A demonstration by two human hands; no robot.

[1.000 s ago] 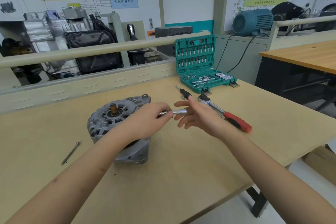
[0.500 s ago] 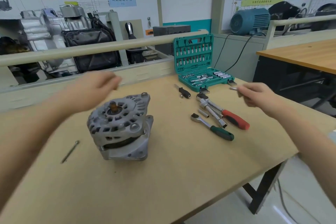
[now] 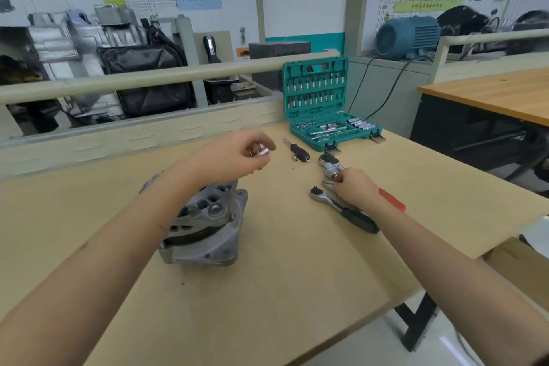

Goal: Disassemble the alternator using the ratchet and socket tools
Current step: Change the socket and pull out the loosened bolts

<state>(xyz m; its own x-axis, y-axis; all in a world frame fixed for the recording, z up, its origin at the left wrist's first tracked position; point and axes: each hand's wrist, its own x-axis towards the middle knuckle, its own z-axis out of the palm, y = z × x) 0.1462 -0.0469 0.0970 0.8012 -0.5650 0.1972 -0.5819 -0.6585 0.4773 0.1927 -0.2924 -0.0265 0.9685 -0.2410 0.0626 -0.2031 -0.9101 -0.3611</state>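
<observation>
alternator (image 3: 205, 223) sits on the tabletop (image 3: 282, 291), partly behind the left forearm. left hand (image 3: 234, 154) hovers above it, grip pinching a small chrome socket (image 3: 263, 151). right hand (image 3: 355, 189) is down on the ratchets, grip curled round a chrome extension bar (image 3: 328, 184), over the green-handled ratchet (image 3: 344, 211) and red-handled one (image 3: 392, 200). open green socket case (image 3: 323, 104) stands behind.
</observation>
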